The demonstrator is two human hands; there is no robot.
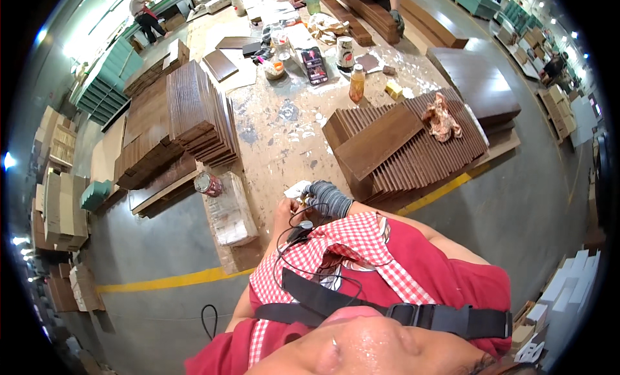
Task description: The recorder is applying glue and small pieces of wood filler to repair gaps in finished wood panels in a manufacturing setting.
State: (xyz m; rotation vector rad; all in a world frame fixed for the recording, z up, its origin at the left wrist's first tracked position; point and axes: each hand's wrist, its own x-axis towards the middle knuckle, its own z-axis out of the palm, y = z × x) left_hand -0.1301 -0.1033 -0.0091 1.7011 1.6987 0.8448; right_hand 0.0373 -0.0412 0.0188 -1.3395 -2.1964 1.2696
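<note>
Close to my body, at the near edge of the paint-spotted workbench (278,139), my two hands are together. My right hand (329,199) wears a grey knit glove, its fingers curled around a crumpled white cloth or paper (297,190). Bare and partly covered by a black cable (279,249), my left hand (288,212) has its fingers bent close to the glove; what they pinch is hidden. To the right, a brown board (381,139) lies across a row of upright brown panels (445,149), with a stained rag (442,119) on top.
Left of my hands, a can (208,183) stands by a whitish block (232,213). Brown panels (194,107) are stacked at left. An amber bottle (357,84), yellow sponge (393,89) and white can (345,54) stand farther back. A co-worker's gloved hand (397,23) touches long brown boards (368,17).
</note>
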